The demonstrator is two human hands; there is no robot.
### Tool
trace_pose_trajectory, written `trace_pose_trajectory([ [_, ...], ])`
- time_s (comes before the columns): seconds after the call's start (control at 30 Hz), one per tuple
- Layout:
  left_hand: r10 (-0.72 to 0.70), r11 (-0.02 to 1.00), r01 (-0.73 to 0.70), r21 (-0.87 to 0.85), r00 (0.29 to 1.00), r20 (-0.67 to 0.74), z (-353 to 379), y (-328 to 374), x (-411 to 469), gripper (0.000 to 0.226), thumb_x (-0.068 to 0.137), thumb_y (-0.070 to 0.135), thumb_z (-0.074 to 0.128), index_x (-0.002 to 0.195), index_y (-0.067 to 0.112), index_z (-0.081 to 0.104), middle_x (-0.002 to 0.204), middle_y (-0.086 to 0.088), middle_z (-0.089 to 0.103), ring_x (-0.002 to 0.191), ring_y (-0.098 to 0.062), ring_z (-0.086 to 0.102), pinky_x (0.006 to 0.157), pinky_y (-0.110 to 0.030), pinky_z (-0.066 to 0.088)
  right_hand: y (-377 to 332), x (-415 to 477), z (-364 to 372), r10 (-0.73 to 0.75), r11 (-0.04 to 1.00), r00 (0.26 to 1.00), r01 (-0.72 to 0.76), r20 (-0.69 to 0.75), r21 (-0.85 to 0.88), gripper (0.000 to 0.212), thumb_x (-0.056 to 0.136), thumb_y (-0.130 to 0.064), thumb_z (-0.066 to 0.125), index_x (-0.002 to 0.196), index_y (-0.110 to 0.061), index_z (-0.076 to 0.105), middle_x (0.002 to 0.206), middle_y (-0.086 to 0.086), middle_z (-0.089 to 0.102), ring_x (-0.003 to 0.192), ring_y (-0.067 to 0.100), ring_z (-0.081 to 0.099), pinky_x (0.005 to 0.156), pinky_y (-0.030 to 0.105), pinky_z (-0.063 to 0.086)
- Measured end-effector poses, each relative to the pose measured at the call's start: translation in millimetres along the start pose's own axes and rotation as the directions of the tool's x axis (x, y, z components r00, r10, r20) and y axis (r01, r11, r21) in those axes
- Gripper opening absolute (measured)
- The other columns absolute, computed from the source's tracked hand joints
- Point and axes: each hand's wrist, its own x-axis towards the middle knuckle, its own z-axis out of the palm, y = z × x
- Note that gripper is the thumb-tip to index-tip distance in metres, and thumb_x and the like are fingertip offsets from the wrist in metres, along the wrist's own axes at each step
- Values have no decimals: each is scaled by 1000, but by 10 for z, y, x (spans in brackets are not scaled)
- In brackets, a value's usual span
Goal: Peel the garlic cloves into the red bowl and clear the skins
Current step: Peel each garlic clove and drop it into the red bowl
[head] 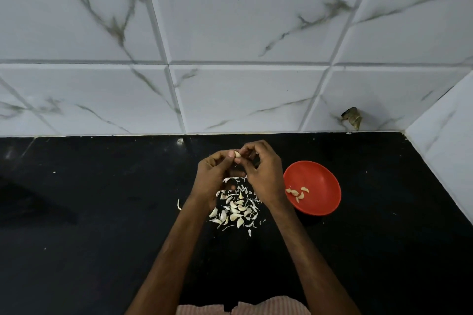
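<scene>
Above the black counter, my left hand (217, 171) and my right hand (261, 166) meet fingertip to fingertip and pinch one pale garlic clove (237, 154) between them. Under my wrists lies a loose pile of garlic cloves and papery skins (236, 208) on the counter. The red bowl (320, 181) sits just to the right of my right hand and holds several peeled cloves (298, 193) near its left side.
The black counter (102, 212) ends at a white marble-tiled wall (230, 33) behind and a tiled side wall (445, 151) on the right. One stray skin (179, 204) lies left of the pile. A dark chipped spot (352, 117) marks the wall's base.
</scene>
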Motion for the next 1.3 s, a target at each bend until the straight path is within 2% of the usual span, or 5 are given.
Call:
trace_pose_trajectory([
  [0.33, 168, 958, -160, 238, 986, -17, -38, -33, 8, 16, 101, 22, 60, 103, 6, 61, 89, -14, 76, 70, -29, 72, 36, -20, 37, -22, -15, -8, -28, 999, 1000, 28, 0, -31, 10, 91, -8, 71, 99, -10, 76, 92, -7, 73, 90, 5, 66, 78, 31, 58],
  [0.8, 295, 939, -298, 172, 955, 44, -22, -52, -13, 10, 98, 4, 61, 96, -4, 55, 80, -18, 71, 53, -20, 65, 40, -15, 42, -65, 28, -19, 44, 999, 995, -45, 87, 5, 7, 89, -13, 73, 87, -6, 72, 72, -5, 69, 62, 6, 66, 60, 20, 54],
  [1.0, 255, 954, -259, 152, 966, 50, -64, -43, -17, 9, 99, 13, 61, 97, 5, 58, 84, -18, 71, 53, -20, 64, 34, -18, 34, -28, 30, -7, 115, 978, 989, -129, 90, 164, 2, 88, -8, 73, 90, -9, 74, 77, -2, 72, 72, 14, 72, 70, 37, 62],
  [1.13, 159, 987, -160, 22, 987, 38, -61, -30, -20, 13, 102, 20, 55, 92, 20, 63, 81, -8, 65, 51, -15, 57, 36, -15, 26, -27, 25, -34, 169, 918, 974, -211, 150, 336, 11, 95, -8, 66, 97, -15, 75, 88, -1, 75, 84, 18, 74, 69, 32, 63],
  [1.3, 151, 988, -152, 40, 988, 13, -51, -35, 0, 9, 100, 21, 59, 92, 18, 62, 75, -5, 62, 51, -12, 52, 38, -16, 26, -27, 64, -37, 141, 965, 978, -171, 156, 199, 9, 93, -12, 68, 93, -15, 77, 81, -5, 75, 78, 14, 74, 71, 40, 64],
])
